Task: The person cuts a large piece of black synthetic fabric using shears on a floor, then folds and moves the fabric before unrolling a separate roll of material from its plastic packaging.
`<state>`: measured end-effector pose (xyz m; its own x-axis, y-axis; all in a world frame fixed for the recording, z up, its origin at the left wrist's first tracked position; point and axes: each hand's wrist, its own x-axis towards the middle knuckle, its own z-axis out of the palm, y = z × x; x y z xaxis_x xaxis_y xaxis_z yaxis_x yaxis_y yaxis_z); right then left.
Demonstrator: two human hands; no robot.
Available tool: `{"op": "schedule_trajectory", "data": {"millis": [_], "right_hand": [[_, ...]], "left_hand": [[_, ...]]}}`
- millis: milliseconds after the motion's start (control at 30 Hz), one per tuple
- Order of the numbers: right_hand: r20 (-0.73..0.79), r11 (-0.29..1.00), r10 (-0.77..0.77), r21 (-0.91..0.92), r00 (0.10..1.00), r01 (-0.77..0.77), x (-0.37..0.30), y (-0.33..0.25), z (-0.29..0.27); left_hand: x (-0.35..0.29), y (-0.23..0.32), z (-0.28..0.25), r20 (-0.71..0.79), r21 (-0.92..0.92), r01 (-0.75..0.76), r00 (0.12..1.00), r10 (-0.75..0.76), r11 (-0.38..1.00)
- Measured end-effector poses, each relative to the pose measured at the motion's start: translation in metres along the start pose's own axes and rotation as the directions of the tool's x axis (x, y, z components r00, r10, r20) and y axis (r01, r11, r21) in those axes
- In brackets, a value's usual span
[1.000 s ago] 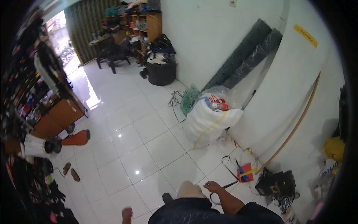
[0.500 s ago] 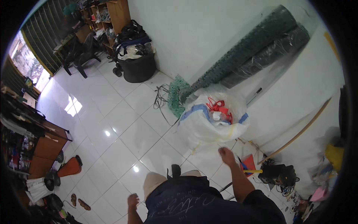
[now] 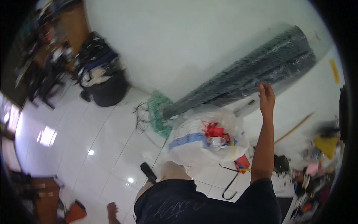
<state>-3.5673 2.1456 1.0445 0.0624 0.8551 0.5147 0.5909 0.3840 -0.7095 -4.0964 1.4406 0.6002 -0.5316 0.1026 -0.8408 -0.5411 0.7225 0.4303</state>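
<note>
In the head view, your right hand (image 3: 267, 98) was raised at the end of an outstretched arm, fingers loosely spread and closed on nothing, its fingertips right at the long rolls of dark green mesh wrapped in clear plastic film (image 3: 246, 74). Whether the fingers actually pressed on the film or stopped just short of it, the picture did not let me tell. The rolls leaned against the white wall (image 3: 179, 41), their low end down on the floor to the left and their high end up at the far right. Beside that low end stood a bundle of lighter green netting (image 3: 158, 112).

Your left hand (image 3: 112, 210) hung low at the near edge, well apart from the right, blurred; I could not tell whether it was open or closed, though nothing showed in it.

Just below your right arm sat a bulging white plastic sack with a blue band, stuffed with red and clear bags (image 3: 203, 140), on the glossy white tiled floor (image 3: 93, 149). A black strap (image 3: 229, 186) lay looped on the tiles nearby. At the far left stood a black bin heaped with dark bags (image 3: 106, 84).

As I judge it, you had only reached the rolls: no grip was taken, and they leaned undisturbed. Grasping and shifting them all remained undone.
</note>
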Motion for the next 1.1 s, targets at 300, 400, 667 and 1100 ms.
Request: {"op": "schedule_trajectory", "data": {"millis": [300,400,667,1100], "right_hand": [[-0.487,0.848,-0.372,-0.525,0.791,0.076,0.180,-0.071,-0.063],[-0.524,0.692,-0.515,-0.722,0.679,-0.033,0.225,-0.083,-0.079],[-0.496,0.411,-0.177,-0.822,0.850,-0.394,0.351,-0.103,-0.103],[-0.667,0.325,-0.134,-0.728,0.733,-0.604,0.355,-0.137,-0.078]], "left_hand": [[0.107,0.368,0.007,0.024,0.058,-0.517,0.856,0.516,0.854],[0.105,0.416,0.053,0.130,0.111,-0.573,0.818,0.560,0.812],[0.096,0.397,0.123,0.277,0.454,-0.326,0.936,0.216,0.829],[0.157,0.579,0.152,0.461,0.576,-0.603,0.797,0.390,0.552]]}}
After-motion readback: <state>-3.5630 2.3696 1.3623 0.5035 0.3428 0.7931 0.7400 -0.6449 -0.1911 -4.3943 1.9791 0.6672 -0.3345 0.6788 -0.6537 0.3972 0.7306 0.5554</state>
